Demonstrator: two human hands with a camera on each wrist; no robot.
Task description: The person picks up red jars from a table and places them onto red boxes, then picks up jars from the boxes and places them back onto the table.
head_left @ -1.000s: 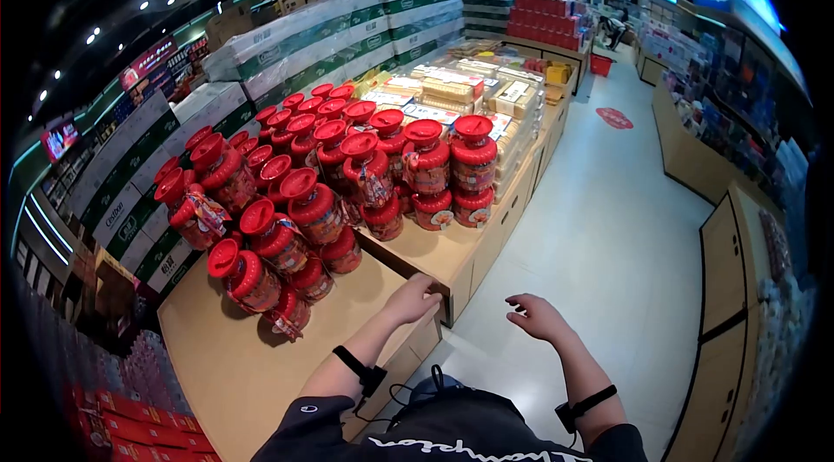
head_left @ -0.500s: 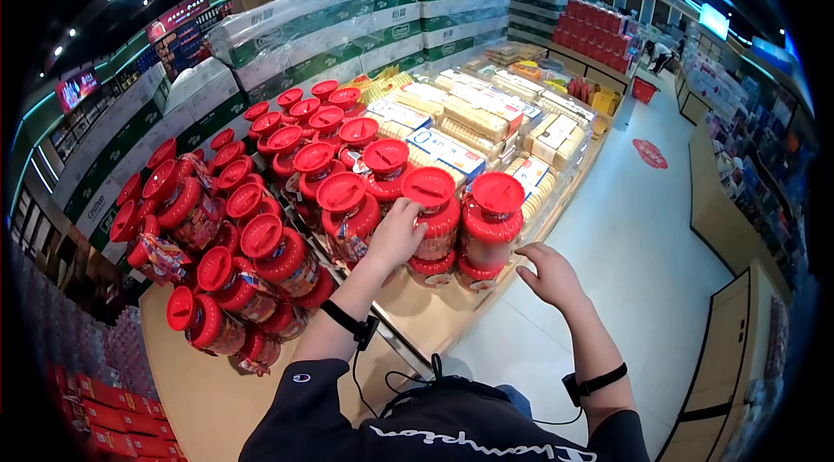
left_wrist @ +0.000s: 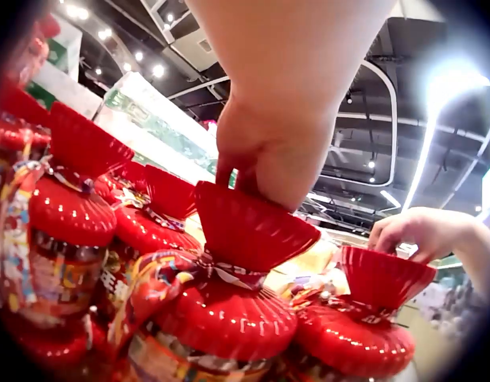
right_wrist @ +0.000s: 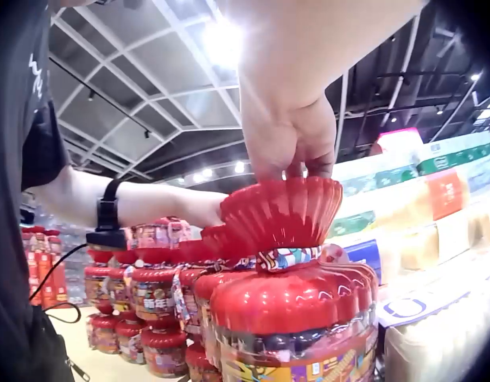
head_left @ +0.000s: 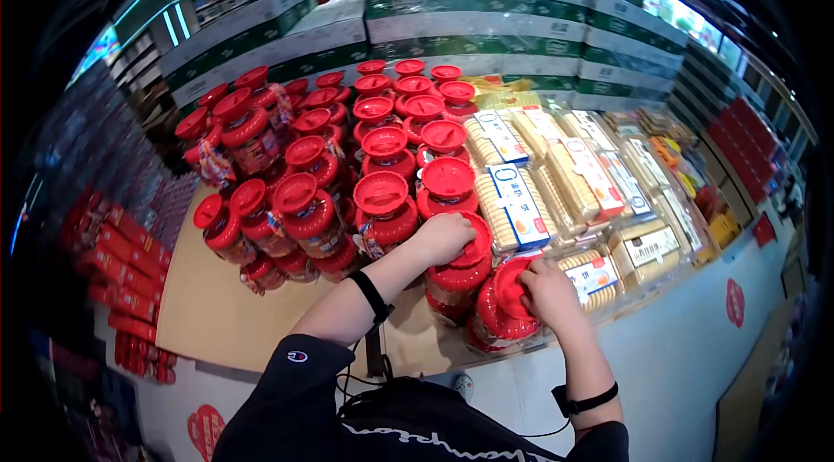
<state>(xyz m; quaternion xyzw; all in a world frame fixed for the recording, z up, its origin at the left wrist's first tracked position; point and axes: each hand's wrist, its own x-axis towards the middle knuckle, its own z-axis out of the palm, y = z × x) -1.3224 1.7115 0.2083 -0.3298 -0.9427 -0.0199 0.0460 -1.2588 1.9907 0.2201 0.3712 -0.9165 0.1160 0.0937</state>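
Two candy jars with red flared lids stand side by side at the front corner of the display. My left hand [head_left: 452, 238] reaches down into the lid of the left jar [head_left: 459, 278] and grips it there. The lid wall of this jar [left_wrist: 229, 314] hides the fingertips in the left wrist view. My right hand [head_left: 552, 293] grips inside the lid of the right-hand jar [head_left: 499, 316], its fingers curled down past the fluted rim. In the right wrist view that jar [right_wrist: 297, 298] stands upright, with a patterned ribbon round its neck.
Many more red-lidded jars [head_left: 311, 217] crowd the table to the left and behind, some stacked. Packs of biscuits [head_left: 519, 201] lie right of the jars. White and green cartons [head_left: 473, 32] form a wall at the back. The light floor [head_left: 660, 358] runs along the front right.
The view has swung left and closer to the display. Both hands have moved forward from above the aisle and table edge onto the lids of the two front jars.
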